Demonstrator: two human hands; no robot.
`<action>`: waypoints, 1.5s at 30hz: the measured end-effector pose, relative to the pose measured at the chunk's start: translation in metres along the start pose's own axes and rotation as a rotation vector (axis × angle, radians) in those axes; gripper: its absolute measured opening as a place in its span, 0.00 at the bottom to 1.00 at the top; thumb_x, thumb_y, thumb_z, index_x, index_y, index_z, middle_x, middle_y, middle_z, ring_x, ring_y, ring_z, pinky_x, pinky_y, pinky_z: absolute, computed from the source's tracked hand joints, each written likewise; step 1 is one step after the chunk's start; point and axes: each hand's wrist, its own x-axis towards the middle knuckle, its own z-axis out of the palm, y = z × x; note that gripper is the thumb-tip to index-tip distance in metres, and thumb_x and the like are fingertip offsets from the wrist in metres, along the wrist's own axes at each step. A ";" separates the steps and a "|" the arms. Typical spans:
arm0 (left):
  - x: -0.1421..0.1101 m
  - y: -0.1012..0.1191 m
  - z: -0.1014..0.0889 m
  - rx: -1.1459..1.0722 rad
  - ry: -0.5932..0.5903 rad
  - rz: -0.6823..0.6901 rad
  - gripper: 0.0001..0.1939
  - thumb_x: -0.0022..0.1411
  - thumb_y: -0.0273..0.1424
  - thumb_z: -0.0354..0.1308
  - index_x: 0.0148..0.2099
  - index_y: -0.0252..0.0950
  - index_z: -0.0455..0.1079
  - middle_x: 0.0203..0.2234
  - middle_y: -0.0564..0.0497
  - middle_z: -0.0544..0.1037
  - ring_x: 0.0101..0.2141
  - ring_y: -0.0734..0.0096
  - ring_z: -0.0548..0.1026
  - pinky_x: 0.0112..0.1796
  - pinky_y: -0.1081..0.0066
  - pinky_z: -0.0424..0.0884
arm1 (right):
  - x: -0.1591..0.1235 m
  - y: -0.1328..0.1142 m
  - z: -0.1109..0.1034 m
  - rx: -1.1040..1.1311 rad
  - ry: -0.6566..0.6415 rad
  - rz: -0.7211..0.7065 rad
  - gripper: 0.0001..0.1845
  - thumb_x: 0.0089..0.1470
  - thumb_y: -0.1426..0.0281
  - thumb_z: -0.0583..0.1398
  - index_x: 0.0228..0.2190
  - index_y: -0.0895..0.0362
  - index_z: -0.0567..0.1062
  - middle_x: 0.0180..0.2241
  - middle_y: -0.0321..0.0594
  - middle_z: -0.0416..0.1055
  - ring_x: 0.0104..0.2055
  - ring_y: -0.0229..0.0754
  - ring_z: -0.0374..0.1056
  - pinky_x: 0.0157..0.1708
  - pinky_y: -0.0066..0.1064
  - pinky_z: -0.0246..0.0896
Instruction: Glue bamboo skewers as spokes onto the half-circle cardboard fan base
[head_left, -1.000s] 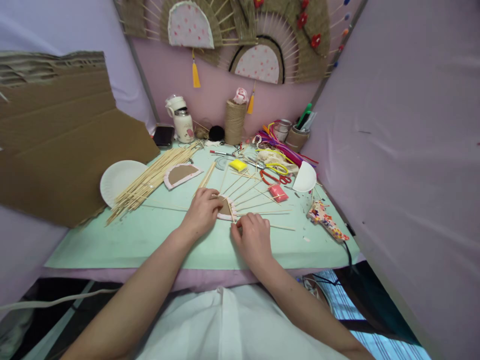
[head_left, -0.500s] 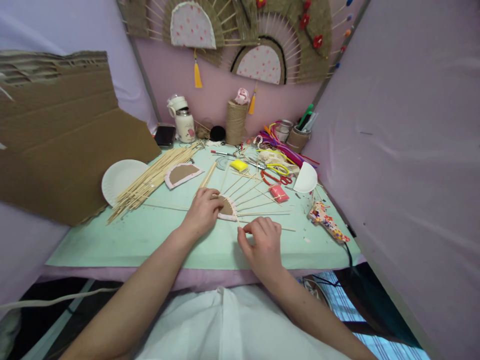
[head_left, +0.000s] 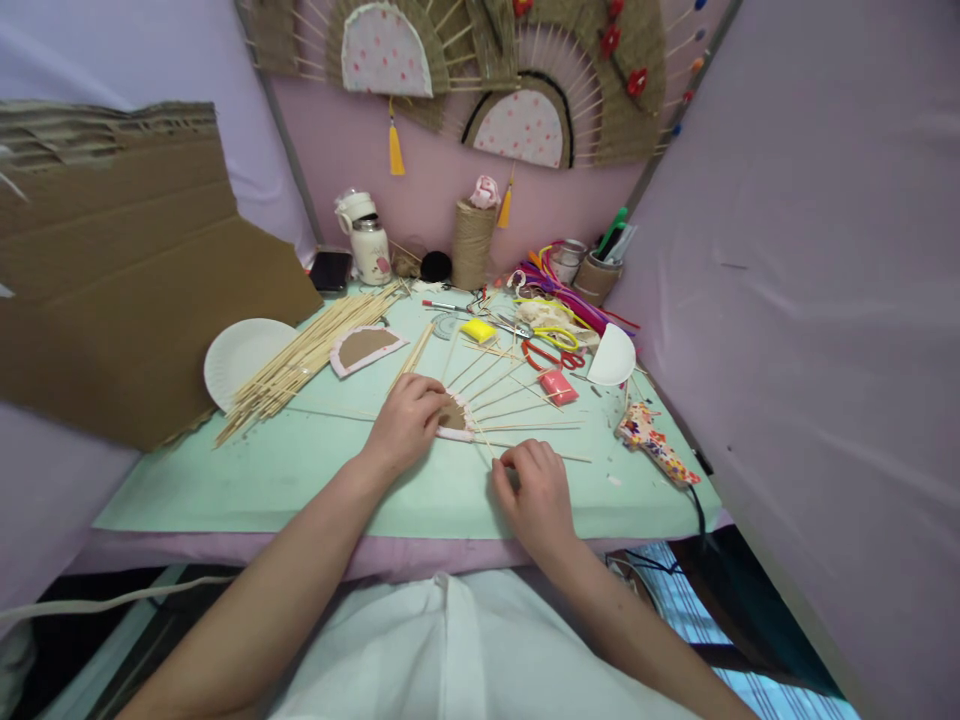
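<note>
On the pale green table lies a half-circle cardboard piece (head_left: 455,412) with a pinkish-white border. Thin bamboo sticks (head_left: 501,381) fan out from its curved edge. My left hand (head_left: 409,418) presses over its left side with bent fingers, hiding that part. At the lower right of the piece, my right hand (head_left: 535,494) pinches the near end of a thin pale stick (head_left: 484,441). This stick slants up toward the cardboard's corner; whether it is attached there cannot be made out.
Left of my hands lie a bamboo stick bundle (head_left: 300,368), a paper plate (head_left: 238,362) and another bordered half-circle (head_left: 367,348). To the right are red scissors (head_left: 571,359), a pink packet (head_left: 558,387) and a patterned glue gun (head_left: 654,446). A twine roll (head_left: 472,246) stands behind.
My right hand has moved slightly right and toward me, with more of the thin stick showing between it and the cardboard. My left hand stays nearly in place.
</note>
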 end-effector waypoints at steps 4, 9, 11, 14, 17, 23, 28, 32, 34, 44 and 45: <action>0.000 0.001 0.001 -0.001 0.018 0.006 0.18 0.58 0.16 0.50 0.40 0.38 0.78 0.38 0.46 0.75 0.44 0.62 0.67 0.45 0.60 0.71 | 0.002 -0.002 0.006 -0.010 -0.018 0.007 0.09 0.59 0.73 0.57 0.26 0.55 0.68 0.28 0.38 0.67 0.33 0.42 0.60 0.35 0.34 0.51; -0.002 0.002 0.003 0.010 -0.061 0.027 0.19 0.60 0.17 0.52 0.43 0.41 0.79 0.40 0.45 0.74 0.44 0.62 0.66 0.45 0.60 0.70 | 0.002 -0.002 0.010 -0.025 -0.028 0.021 0.09 0.58 0.74 0.57 0.25 0.55 0.67 0.27 0.37 0.67 0.33 0.42 0.60 0.35 0.34 0.51; -0.003 0.004 0.005 0.012 -0.089 0.029 0.17 0.61 0.19 0.53 0.43 0.42 0.79 0.40 0.45 0.73 0.44 0.61 0.65 0.45 0.60 0.69 | 0.001 -0.001 0.010 -0.022 -0.030 0.027 0.09 0.57 0.74 0.57 0.25 0.55 0.67 0.27 0.37 0.67 0.33 0.42 0.60 0.35 0.34 0.50; -0.003 0.005 0.007 0.013 -0.114 0.014 0.15 0.63 0.23 0.53 0.42 0.42 0.80 0.40 0.45 0.72 0.44 0.60 0.64 0.45 0.60 0.69 | 0.001 -0.001 0.011 -0.024 -0.030 0.037 0.09 0.57 0.74 0.57 0.25 0.55 0.67 0.27 0.37 0.67 0.33 0.42 0.60 0.35 0.34 0.50; -0.004 0.005 0.007 0.010 -0.143 0.007 0.15 0.64 0.23 0.53 0.41 0.43 0.80 0.40 0.44 0.71 0.44 0.60 0.64 0.46 0.59 0.69 | 0.002 -0.001 0.011 -0.023 -0.031 0.036 0.09 0.57 0.73 0.57 0.25 0.54 0.67 0.27 0.37 0.67 0.33 0.42 0.60 0.35 0.34 0.50; -0.004 0.004 0.008 0.020 -0.187 0.018 0.17 0.64 0.22 0.51 0.42 0.44 0.80 0.41 0.44 0.71 0.46 0.60 0.63 0.47 0.59 0.69 | 0.002 -0.002 0.012 -0.031 -0.028 0.030 0.09 0.56 0.74 0.57 0.25 0.54 0.67 0.27 0.37 0.67 0.33 0.42 0.61 0.35 0.34 0.50; -0.005 0.004 0.009 0.036 -0.202 0.029 0.16 0.64 0.23 0.52 0.42 0.44 0.80 0.41 0.44 0.71 0.46 0.59 0.64 0.47 0.59 0.69 | 0.002 -0.002 0.011 -0.054 -0.025 0.022 0.09 0.57 0.74 0.57 0.25 0.55 0.67 0.27 0.37 0.67 0.33 0.42 0.61 0.35 0.34 0.50; -0.004 0.005 0.007 0.021 -0.196 0.030 0.16 0.63 0.21 0.52 0.42 0.44 0.79 0.41 0.45 0.72 0.46 0.60 0.65 0.46 0.59 0.69 | 0.002 -0.003 0.012 -0.062 -0.021 0.021 0.09 0.56 0.74 0.57 0.25 0.55 0.67 0.27 0.37 0.67 0.33 0.42 0.61 0.35 0.34 0.49; -0.003 0.006 0.005 0.004 -0.151 0.034 0.17 0.62 0.20 0.52 0.43 0.42 0.78 0.41 0.45 0.72 0.46 0.60 0.65 0.46 0.59 0.69 | 0.002 -0.003 0.012 -0.054 -0.021 0.028 0.09 0.56 0.74 0.58 0.25 0.55 0.67 0.27 0.37 0.67 0.33 0.42 0.61 0.35 0.34 0.49; 0.002 0.009 -0.008 -0.046 0.194 -0.071 0.10 0.68 0.28 0.51 0.35 0.38 0.71 0.31 0.49 0.77 0.37 0.65 0.71 0.41 0.63 0.68 | 0.001 -0.001 0.011 -0.048 -0.059 0.037 0.10 0.60 0.73 0.56 0.26 0.55 0.68 0.28 0.38 0.68 0.34 0.42 0.62 0.36 0.34 0.50; 0.002 0.009 -0.008 -0.054 0.195 -0.083 0.10 0.68 0.29 0.51 0.34 0.38 0.71 0.30 0.49 0.76 0.36 0.65 0.71 0.40 0.63 0.68 | 0.001 -0.001 0.011 -0.046 -0.060 0.041 0.10 0.60 0.73 0.55 0.26 0.55 0.68 0.28 0.38 0.68 0.34 0.42 0.62 0.36 0.34 0.50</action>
